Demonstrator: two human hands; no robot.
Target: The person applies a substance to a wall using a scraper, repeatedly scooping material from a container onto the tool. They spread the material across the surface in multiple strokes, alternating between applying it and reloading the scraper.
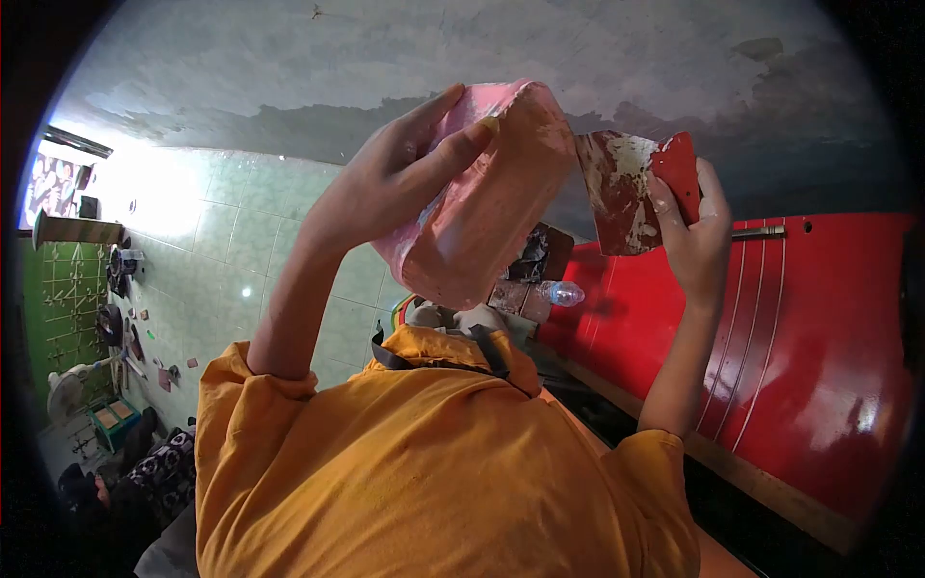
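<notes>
My left hand (385, 188) grips a pink plastic tub (487, 217) by its far-left edge, thumb along the rim. The tub is tilted, its outer side toward me, and whitish smears mark its edge; most of its inside is hidden. In my right hand (699, 236) is a red putty scraper (626, 193), pinched between thumb and fingers. Whitish paste covers much of its flat blade, which stands right at the tub's right edge. Some paste also sticks to my right fingers.
Ahead rises a grey wall (385, 58) with darker, uneven patches. A glossy red panel (771, 328) with pale lines stands to the right. Below lie pale green floor tiles (241, 260) and a clear plastic bottle (562, 293). A white fan (69, 390) is far left.
</notes>
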